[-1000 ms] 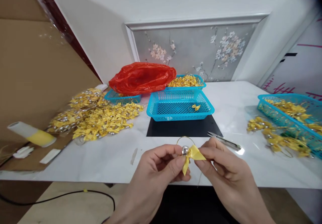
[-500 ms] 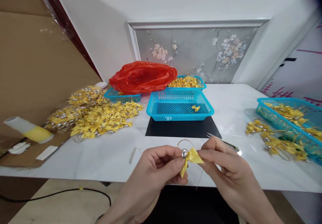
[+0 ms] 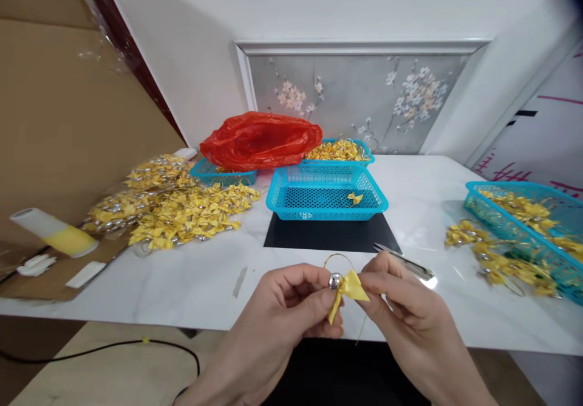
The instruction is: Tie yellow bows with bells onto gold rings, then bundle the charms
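Pile of yellow bows (image 3: 182, 217), on the white table (image 3: 191, 284). Left hand (image 3: 277, 315), pinching a silver bell (image 3: 334, 281). Single yellow bow (image 3: 354, 286), beside the bell, between the hands near the table's front edge. Right hand (image 3: 410, 309), apparently gripping the bow's right side; fingertip contact partly hidden. Pointed metal tool (image 3: 412, 264), just beyond that hand. Blue basket (image 3: 528, 231), containing further bows.

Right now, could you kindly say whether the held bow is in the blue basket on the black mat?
Out: the left hand and right hand hold the yellow bow in front of the basket.
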{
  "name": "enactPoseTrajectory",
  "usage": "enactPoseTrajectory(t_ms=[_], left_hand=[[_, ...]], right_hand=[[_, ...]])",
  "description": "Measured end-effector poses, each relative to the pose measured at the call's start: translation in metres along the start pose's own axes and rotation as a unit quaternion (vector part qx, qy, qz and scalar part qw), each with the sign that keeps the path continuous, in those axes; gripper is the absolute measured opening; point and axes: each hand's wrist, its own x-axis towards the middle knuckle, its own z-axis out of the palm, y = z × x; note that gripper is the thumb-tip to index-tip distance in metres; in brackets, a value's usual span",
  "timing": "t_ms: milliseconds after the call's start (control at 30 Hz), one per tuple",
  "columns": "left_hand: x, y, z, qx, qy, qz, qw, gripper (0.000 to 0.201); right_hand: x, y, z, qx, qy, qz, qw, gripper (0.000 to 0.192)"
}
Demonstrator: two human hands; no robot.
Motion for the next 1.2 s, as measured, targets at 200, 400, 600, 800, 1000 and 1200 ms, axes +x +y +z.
enactPoseTrajectory(t_ms=[200, 400, 600, 800, 1000, 1200], left_hand=[[-0.0012, 0.0003, -0.001, 0.004, -0.002, 0.0, 1.0, 0.02], [-0.0002, -0.0011, -0.0025, 0.018, -0.009, 0.005, 1.0, 0.018], [-0.0016, 0.0013, -0.0052, 0.025, -0.046, 0.02, 0.998, 0.014], [-0.0008, -0.0007, -0.005, 0.016, -0.054, 0.031, 0.998, 0.019], [0.0003, -0.0035, -0.0004, 0.032, -0.029, 0.049, 0.998, 0.018], [-0.0022, -0.005, -0.0011, 0.026, -0.007, 0.074, 0.997, 0.016]], right_hand=[[-0.0018, 0.0005, -0.0008, -0.003, -0.005, 0.011, 1.0, 0.018], [-0.0002, 0.0024, 0.0002, -0.008, -0.004, -0.013, 1.0, 0.014], [-0.0004, 0.0021, 0.0013, -0.018, 0.005, -0.029, 0.999, 0.013], [-0.0033, 0.0007, 0.0032, -0.035, 0.013, -0.039, 0.999, 0.014], [-0.0046, -0.0002, 0.0062, -0.041, 0.025, -0.042, 0.998, 0.014], [-0.0055, -0.0001, 0.0079, -0.024, 0.019, -0.041, 0.999, 0.017]])
